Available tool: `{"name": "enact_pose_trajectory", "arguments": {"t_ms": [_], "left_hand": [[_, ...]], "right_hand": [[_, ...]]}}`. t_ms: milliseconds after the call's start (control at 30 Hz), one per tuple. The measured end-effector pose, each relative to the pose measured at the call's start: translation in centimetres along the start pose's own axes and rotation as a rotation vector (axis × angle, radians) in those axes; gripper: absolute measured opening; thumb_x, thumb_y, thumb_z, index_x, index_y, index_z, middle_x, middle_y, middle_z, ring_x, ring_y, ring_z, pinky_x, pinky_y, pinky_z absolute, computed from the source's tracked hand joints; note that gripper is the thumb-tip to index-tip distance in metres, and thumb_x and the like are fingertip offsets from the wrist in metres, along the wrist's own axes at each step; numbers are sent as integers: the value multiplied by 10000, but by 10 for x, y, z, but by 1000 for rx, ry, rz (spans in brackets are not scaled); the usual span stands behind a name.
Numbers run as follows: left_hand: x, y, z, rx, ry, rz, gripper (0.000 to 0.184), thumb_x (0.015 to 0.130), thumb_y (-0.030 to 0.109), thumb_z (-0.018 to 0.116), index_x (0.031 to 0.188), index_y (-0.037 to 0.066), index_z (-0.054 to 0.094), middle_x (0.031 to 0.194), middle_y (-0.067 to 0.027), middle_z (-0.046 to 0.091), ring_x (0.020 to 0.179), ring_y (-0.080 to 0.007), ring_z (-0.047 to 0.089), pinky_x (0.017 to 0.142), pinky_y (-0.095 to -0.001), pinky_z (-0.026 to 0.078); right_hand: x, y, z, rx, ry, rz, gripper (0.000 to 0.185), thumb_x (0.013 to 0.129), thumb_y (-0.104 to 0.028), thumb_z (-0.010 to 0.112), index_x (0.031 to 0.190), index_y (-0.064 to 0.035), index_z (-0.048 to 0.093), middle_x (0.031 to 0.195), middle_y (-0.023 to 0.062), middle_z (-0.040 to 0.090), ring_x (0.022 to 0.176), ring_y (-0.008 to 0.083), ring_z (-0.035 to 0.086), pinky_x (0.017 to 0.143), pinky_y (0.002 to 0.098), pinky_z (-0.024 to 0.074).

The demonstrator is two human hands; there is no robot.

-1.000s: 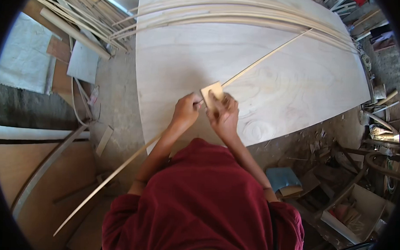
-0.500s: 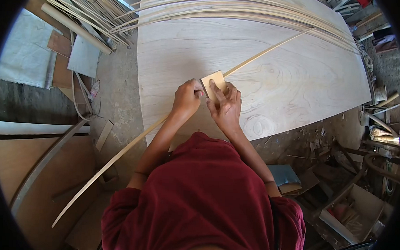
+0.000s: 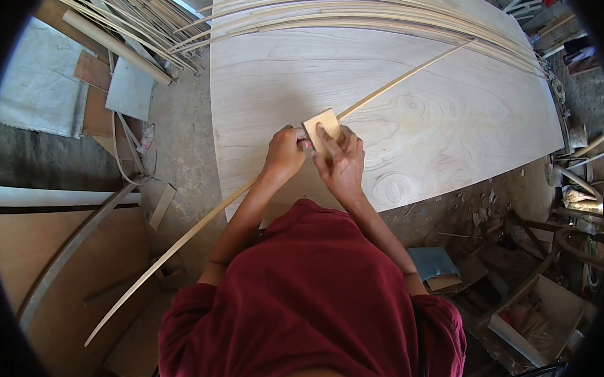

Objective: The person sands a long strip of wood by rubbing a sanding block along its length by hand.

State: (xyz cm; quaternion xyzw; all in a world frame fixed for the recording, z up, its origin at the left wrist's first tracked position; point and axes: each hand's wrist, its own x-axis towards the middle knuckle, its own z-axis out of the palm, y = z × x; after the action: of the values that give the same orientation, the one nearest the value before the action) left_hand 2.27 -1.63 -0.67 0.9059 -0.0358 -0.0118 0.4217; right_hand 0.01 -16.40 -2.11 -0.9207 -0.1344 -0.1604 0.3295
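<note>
"Maroon shirt nearest the camera. Both forearms reached forward from it. What sat low in view?"

"Near end of the long wooden strip, off the counter's near-left side. Open-topped box with loose bits inside, low right. Blue cushion a little farther up on that side."

"Left hand?"

"Over the strip, left forearm crossing it too. Fingers were curled in, just beside the block's left edge. Whether they pinched the strip, can't tell; contact hidden."

"Right hand?"

"Grasping the flat wooden block. Index finger lay along its upper face, thumb near the lower edge, the others bent round the right side."

"Block vs strip?"

"Block sat tilted across the strip's line, between the hands. Underside not visible. Strip came out past its upper right corner and ran diagonally over the counter, which was pale, grained wood."

"Where did the far tip end up?"

"At the near edge of the curved strips along the counter's far side. Can't tell if it touched them."

"Left of the counter?"

"Clear plastic bottle on the floor side. Farther up, a pale tube lay slanted, with more thin strips beyond it."
</note>
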Motion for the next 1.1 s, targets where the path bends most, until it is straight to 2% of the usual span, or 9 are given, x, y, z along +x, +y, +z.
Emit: {"name": "enact_pose_trajectory", "arguments": {"t_ms": [100, 133, 167, 267, 467, 633, 733, 800, 1100], "left_hand": [[-4, 2, -3, -38, 20, -16, 185, 745, -46, 548, 880, -17, 671, 800, -200, 606, 760, -332, 604, 703, -386, 476], [-5, 2, -2, -37, 18, -19, 185, 745, -46, 548, 880, -17, 671, 800, -200, 606, 760, -332, 604, 703, -386, 476], [-6, 2, -2, -44, 10, -23, 210, 750, -59, 547, 914, -10, 669, 814, -185, 604, 754, -306, 601, 692, -360, 466], [-6, -1, 2, -44, -3, -27, 230, 762, -58, 555, 954, 0, 668, 832, -170, 603, 749, -280, 598, 679, -335, 455], [-4, 2, 3, -8, 39, -6, 205, 773, -12, 586, 961, -1, 668, 832, -177, 599, 750, -292, 596, 683, -344, 458], [-5, -4, 3, 33, 66, -4, 182, 768, 17, 606, 938, -4, 667, 832, -180, 600, 755, -301, 599, 689, -353, 462], [-3, 5, 0, 15, 5, -87, 139, 765, 35, 598, 875, -22, 663, 848, -206, 592, 794, -358, 593, 736, -406, 471], [-4, -1, 6, 26, 11, -68, 131, 755, 9, 598, 869, -35, 645, 803, -179, 613, 753, -312, 615, 685, -350, 471], [-3, -6, 6, 41, -7, -15, 102, 763, -44, 528, 824, -45, 610, 783, -178, 652, 752, -264, 650, 673, -338, 486]], "right_hand": [[3, 6, 1, 2, 32, 15, 522, 716, -251, 707, 1222, -232, 579, 1177, 171, 463, 1000, 330, 458, 777, 455, 412], [9, 6, -4, -73, 53, 48, 509, 716, -215, 727, 1206, -190, 597, 1126, 181, 511, 972, 325, 501, 795, 397, 442], [13, 13, -4, -73, 52, 48, 509, 716, -215, 727, 1206, -190, 597, 1126, 181, 511, 972, 325, 501, 795, 397, 442], [22, 33, -3, -120, 139, 193, 483, 737, -214, 717, 1202, -164, 598, 1070, 210, 530, 941, 322, 509, 789, 378, 447], [6, 12, 1, -52, 60, 66, 520, 707, -243, 719, 1209, -239, 585, 1140, 155, 479, 991, 317, 467, 784, 444, 423], [11, 11, -5, -86, 34, 27, 519, 710, -242, 739, 1206, -194, 597, 1101, 180, 520, 933, 322, 510, 786, 404, 446], [19, 29, -6, -144, 136, 152, 481, 725, -246, 728, 1185, -173, 609, 1039, 221, 543, 908, 337, 516, 790, 416, 447], [18, 31, -4, -138, 120, 150, 494, 720, -237, 720, 1196, -197, 597, 1085, 198, 515, 932, 331, 498, 769, 434, 447], [2, 5, -2, -53, 4, 21, 534, 691, -245, 715, 1209, -239, 584, 1143, 161, 478, 985, 322, 470, 764, 450, 425]]}}
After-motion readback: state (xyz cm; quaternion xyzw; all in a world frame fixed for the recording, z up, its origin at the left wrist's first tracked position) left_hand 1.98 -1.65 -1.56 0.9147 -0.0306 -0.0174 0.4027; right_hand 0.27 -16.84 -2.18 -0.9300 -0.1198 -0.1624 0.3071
